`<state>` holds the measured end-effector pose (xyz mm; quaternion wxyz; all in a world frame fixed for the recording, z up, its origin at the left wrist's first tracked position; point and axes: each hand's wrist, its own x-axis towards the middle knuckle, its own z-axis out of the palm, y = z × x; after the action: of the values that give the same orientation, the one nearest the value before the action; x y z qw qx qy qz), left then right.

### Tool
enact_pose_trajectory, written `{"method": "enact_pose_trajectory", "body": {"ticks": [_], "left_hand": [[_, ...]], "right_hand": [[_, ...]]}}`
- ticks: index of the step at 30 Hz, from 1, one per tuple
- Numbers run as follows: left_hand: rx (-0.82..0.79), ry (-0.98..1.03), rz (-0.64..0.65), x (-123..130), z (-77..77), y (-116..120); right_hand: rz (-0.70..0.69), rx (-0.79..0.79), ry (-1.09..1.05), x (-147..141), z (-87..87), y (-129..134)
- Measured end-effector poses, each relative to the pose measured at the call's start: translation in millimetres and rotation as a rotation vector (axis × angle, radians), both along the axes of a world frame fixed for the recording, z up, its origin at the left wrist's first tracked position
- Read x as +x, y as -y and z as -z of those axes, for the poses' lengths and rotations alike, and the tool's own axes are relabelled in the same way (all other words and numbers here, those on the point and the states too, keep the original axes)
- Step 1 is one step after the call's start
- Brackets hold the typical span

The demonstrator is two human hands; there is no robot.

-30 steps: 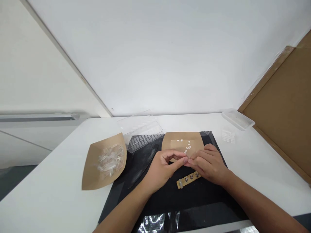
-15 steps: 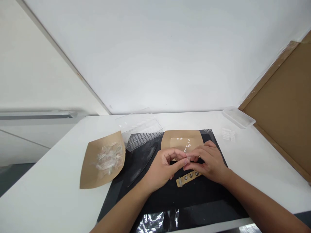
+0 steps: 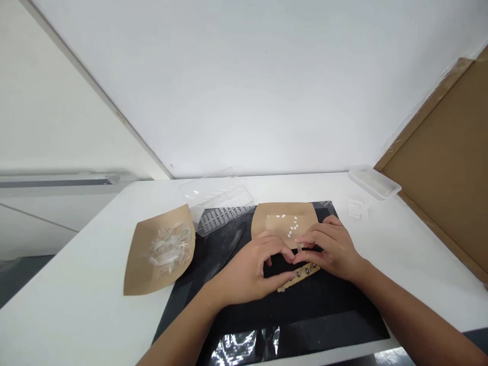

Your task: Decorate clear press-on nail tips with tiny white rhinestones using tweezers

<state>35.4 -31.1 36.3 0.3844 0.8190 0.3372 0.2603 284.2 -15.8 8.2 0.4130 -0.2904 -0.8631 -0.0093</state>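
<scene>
Over the flat black mat (image 3: 267,315), my left hand (image 3: 244,269) and right hand (image 3: 331,251) close fingertips on a small clear sliver (image 3: 299,247); too firm a squeeze could flick it onto the tan studded strip (image 3: 313,270) below.

L hand (image 3: 244,269) + R hand (image 3: 331,251) over studded strip (image 3: 305,273), kraft tray (image 3: 269,212) behind

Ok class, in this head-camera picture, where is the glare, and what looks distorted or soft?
Head view: glare on the glossy black mat near the bottom edge; wide-angle slant on the cardboard panel; the white bits on the kraft paper look soft.
</scene>
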Motion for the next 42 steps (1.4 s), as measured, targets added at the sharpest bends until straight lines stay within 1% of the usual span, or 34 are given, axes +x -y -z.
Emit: {"method": "enact_pose_trajectory", "body": {"ticks": [3, 7, 10, 14, 20, 25, 28, 35, 42], "left_hand": [[0.057, -0.093, 0.074, -2.7, -2.1, 1.1], [0.109, -0.21, 0.132, -0.7, 2.5, 3.5], [0.153, -0.294, 0.143, 2.7, 4.9, 6.3], [0.184, -0.373, 0.132, 6.8, 6.5, 10.3], [0.101, -0.368, 0.015, 8.0, 9.9, 12.3], [0.103, -0.365, 0.073, 7.1, 10.8, 11.1], [0.111, -0.365, 0.087, 8.1, 11.0, 10.4], [0.092, -0.365, 0.07, 9.5, 10.9, 10.4], [0.079, -0.381, 0.033, 9.9, 14.6, 10.7]], "right_hand": [[-0.02, 0.022, 0.044, 1.3, -0.9, -0.4], [-0.078, 0.022, 0.064, 0.0, -3.5, 1.6], [-0.118, 0.059, 0.019, -1.6, -5.3, 3.3], [-0.129, 0.113, -0.041, -4.3, -5.8, 5.4], [-0.122, 0.132, -0.025, -4.4, -3.6, 5.1], [-0.126, 0.118, -0.006, -1.4, 0.0, 2.7], [-0.119, 0.123, 0.004, -0.6, 1.5, 2.1], [-0.124, 0.111, 0.017, 0.2, 2.5, 2.2], [-0.129, 0.111, 0.015, -1.4, 1.8, 1.4]]}}
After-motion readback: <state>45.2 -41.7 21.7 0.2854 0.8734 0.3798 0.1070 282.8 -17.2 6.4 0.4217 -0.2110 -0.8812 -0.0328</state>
